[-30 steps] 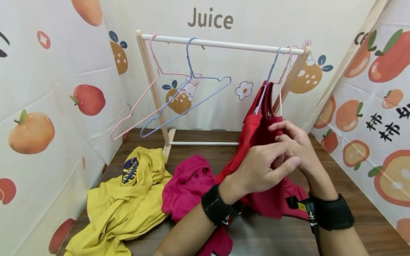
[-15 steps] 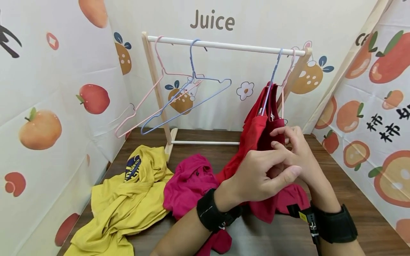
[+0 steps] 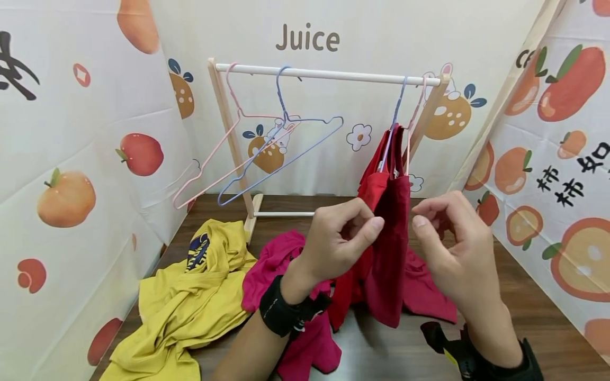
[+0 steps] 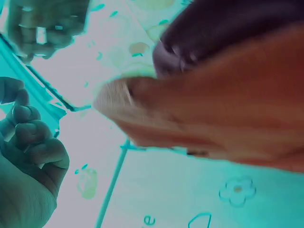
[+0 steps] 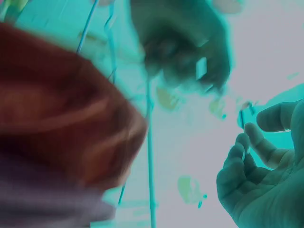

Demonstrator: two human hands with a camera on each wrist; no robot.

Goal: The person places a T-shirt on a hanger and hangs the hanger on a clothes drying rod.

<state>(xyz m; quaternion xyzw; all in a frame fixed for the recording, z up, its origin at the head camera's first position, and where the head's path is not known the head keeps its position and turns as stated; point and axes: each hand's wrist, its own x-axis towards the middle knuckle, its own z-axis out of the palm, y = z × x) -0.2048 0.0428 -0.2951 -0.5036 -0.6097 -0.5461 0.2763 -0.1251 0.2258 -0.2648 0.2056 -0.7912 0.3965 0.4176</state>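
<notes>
My left hand stands left of the hanging clothes, its fingers loosely curled, thumb near the index finger, holding nothing. To their right, my right hand is also loosely curled with a gap between thumb and fingers. Between the hands hangs a dark red garment on a pink hanger. Just left of it, a bright red garment hangs on a blue hanger; my left hand partly covers it. In the right wrist view, the hanging cloth fills the left side, apart from my fingers.
The rack's white rail carries a bare pink hanger and a bare blue hanger at left. A yellow shirt and a magenta garment lie crumpled on the wooden table. Printed cloth surrounds it.
My hands were close together at the dark red garment's front and have moved apart, left hand leftward, right hand rightward. The garment now hangs in full view between them.
</notes>
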